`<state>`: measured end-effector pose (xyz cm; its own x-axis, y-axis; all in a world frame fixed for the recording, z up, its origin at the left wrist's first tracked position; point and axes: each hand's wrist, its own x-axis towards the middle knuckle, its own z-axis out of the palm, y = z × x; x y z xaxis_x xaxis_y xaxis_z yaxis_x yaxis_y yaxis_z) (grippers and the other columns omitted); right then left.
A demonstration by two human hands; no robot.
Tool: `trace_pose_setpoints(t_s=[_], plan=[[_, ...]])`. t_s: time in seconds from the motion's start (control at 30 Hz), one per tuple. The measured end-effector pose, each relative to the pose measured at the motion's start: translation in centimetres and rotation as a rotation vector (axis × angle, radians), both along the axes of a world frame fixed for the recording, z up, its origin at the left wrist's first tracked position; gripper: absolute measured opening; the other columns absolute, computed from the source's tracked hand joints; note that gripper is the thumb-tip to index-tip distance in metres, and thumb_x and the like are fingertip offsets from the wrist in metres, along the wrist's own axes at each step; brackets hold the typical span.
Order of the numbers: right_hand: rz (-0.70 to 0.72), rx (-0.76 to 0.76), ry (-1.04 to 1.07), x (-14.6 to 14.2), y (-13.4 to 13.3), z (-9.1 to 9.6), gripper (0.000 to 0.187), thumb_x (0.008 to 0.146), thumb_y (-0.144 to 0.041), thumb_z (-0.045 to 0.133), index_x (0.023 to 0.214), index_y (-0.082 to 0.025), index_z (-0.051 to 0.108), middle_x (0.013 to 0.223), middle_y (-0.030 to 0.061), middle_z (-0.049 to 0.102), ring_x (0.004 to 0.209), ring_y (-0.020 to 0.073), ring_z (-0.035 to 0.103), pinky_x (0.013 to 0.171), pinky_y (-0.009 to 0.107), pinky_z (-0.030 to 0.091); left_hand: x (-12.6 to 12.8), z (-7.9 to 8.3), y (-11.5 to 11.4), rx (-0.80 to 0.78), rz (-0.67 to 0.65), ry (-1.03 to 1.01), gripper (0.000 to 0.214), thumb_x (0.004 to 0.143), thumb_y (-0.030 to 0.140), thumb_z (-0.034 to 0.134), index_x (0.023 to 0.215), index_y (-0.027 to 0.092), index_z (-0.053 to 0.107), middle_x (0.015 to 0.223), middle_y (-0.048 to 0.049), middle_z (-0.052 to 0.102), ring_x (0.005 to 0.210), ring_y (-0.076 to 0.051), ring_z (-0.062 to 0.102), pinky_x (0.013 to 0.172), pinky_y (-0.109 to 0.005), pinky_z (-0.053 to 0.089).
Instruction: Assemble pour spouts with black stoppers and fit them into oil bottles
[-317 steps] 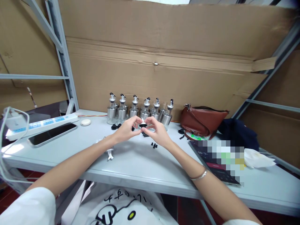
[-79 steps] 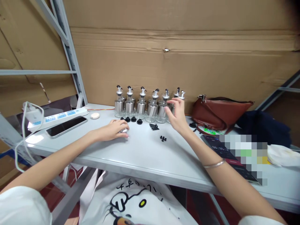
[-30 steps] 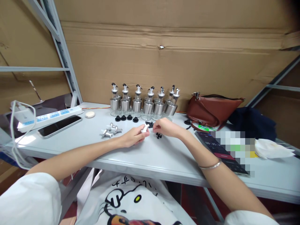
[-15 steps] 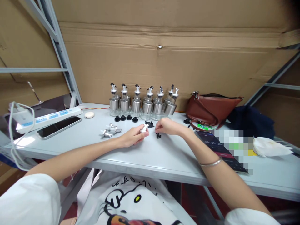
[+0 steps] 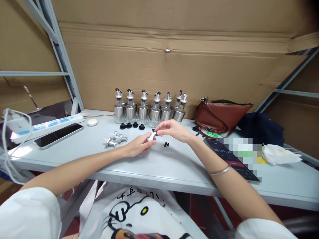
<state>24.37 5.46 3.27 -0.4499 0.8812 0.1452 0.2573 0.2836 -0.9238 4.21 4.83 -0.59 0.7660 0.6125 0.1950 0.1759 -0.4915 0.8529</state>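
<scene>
My left hand (image 5: pixel 139 145) is closed around a silver-white pourer spout (image 5: pixel 151 136), its tip pointing up and right. At that tip my right hand (image 5: pixel 171 130) pinches a small black rubber piece, mostly hidden by the fingertips. A few more small black pieces (image 5: pixel 166 144) lie on the table below my right hand. Some loose pourer spouts (image 5: pixel 116 139) rest left of my left hand. Several black ring-like stoppers (image 5: pixel 129 125) are lined up in front of the bottles. Dark thin parts behind my hands are partly covered by my right hand.
Several glass-and-steel bottles (image 5: pixel 143 111) with pourers stand along the cardboard wall. On the right are a brown bag (image 5: pixel 221 116), a phone showing a timer (image 5: pixel 231 159) and a crumpled white tissue (image 5: pixel 281 154). A second phone (image 5: pixel 58 135) and a power strip (image 5: pixel 48 126) lie left.
My right hand has moved up and left from the small black pieces to the spout's tip. Fewer black pieces show on the table. My left hand still holds the spout.
</scene>
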Motion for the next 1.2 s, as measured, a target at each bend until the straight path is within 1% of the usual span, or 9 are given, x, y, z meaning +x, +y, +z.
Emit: trace_pose_setpoints(t_s=[0.3,0.37,0.53,0.8,0.87,0.93,1.0,1.07,1.2], plan=[[0.037,-0.033,0.108,-0.7,0.2,-1.2,0.027,0.061,-0.033,0.077,0.065,-0.014,0.058,0.057,-0.0027,0.060,0.052,0.0059,0.046,0.053,0.021,0.035,-0.2,-0.6,0.5,-0.005,-0.005,0.050,0.036,0.087,0.052,0.040,0.092,0.017,0.042,0.061,0.0069,0.044,0.045,-0.006,0.037,0.046,-0.020,0.030],[0.080,-0.099,0.152,-0.9,0.0,-1.2,0.028,0.060,-0.032,0.078,0.067,-0.014,0.058,0.057,-0.0030,0.061,0.051,0.0053,0.046,0.051,0.020,0.034,-0.3,-0.6,0.6,0.010,-0.016,0.075,0.036,0.087,0.052,0.040,0.095,0.017,0.042,0.061,0.0065,0.044,0.047,-0.007,0.037,0.046,-0.020,0.031],[0.225,-0.268,0.191,-0.9,-0.3,-0.9,0.037,0.059,-0.031,0.079,0.088,-0.014,0.065,0.063,-0.0029,0.062,0.054,0.0063,0.052,0.049,0.020,0.034,-0.7,-0.7,0.7,0.054,-0.052,0.098,0.041,0.086,0.055,0.041,0.097,0.016,0.044,0.061,0.0053,0.045,0.047,-0.008,0.037,0.046,-0.021,0.030],[0.224,-0.283,0.182,-0.8,-0.5,-0.5,0.035,0.056,-0.027,0.082,0.076,-0.014,0.057,0.055,-0.0071,0.056,0.048,0.0040,0.045,0.048,0.019,0.032,-0.2,-0.6,0.8,-0.074,-0.052,-0.056,0.040,0.085,0.053,0.045,0.104,0.020,0.032,0.063,0.0072,0.048,0.045,-0.007,0.042,0.046,-0.019,0.034],[0.179,-0.245,0.220,-0.6,-0.3,-0.4,0.036,0.057,-0.032,0.082,0.076,-0.015,0.056,0.053,-0.0073,0.054,0.046,0.0040,0.043,0.048,0.020,0.030,-0.4,0.1,1.6,-0.016,0.016,-0.120,0.036,0.088,0.051,0.038,0.104,0.020,0.035,0.066,0.0055,0.050,0.046,-0.007,0.044,0.047,-0.020,0.034],[0.110,-0.188,0.283,-0.3,-0.1,-0.1,0.039,0.057,-0.036,0.081,0.076,-0.015,0.055,0.052,-0.0071,0.053,0.046,0.0047,0.043,0.048,0.021,0.030,-0.9,1.1,2.7,0.077,0.178,-0.221,0.029,0.091,0.046,0.032,0.101,0.019,0.038,0.070,0.0038,0.051,0.049,-0.008,0.047,0.050,-0.021,0.036],[0.035,-0.120,0.343,0.1,0.1,0.3,0.041,0.056,-0.040,0.081,0.075,-0.016,0.054,0.053,-0.0066,0.053,0.047,0.0055,0.044,0.049,0.022,0.031,-1.5,2.3,4.1,0.202,0.362,-0.243,0.020,0.089,0.037,0.037,0.098,0.019,0.040,0.071,0.0036,0.050,0.054,-0.009,0.048,0.055,-0.022,0.039],[-0.038,-0.047,0.398,0.6,0.3,0.7,0.042,0.056,-0.042,0.081,0.075,-0.016,0.054,0.053,-0.0066,0.053,0.048,0.0058,0.044,0.050,0.022,0.033,-1.9,3.1,5.4,0.358,0.458,-0.057,0.013,0.085,0.028,0.042,0.093,0.018,0.045,0.075,0.0014,0.053,0.061,-0.011,0.051,0.060,-0.024,0.040],[-0.153,0.057,0.476,1.5,0.5,1.2,0.040,0.057,-0.037,0.082,0.074,-0.018,0.051,0.055,-0.0071,0.054,0.049,0.0058,0.046,0.052,0.022,0.035,-1.3,3.2,7.4,0.671,0.377,0.513,0.017,0.084,0.018,0.043,0.096,0.016,0.055,0.096,-0.0064,0.061,0.085,-0.019,0.057,0.072,-0.029,0.042]])
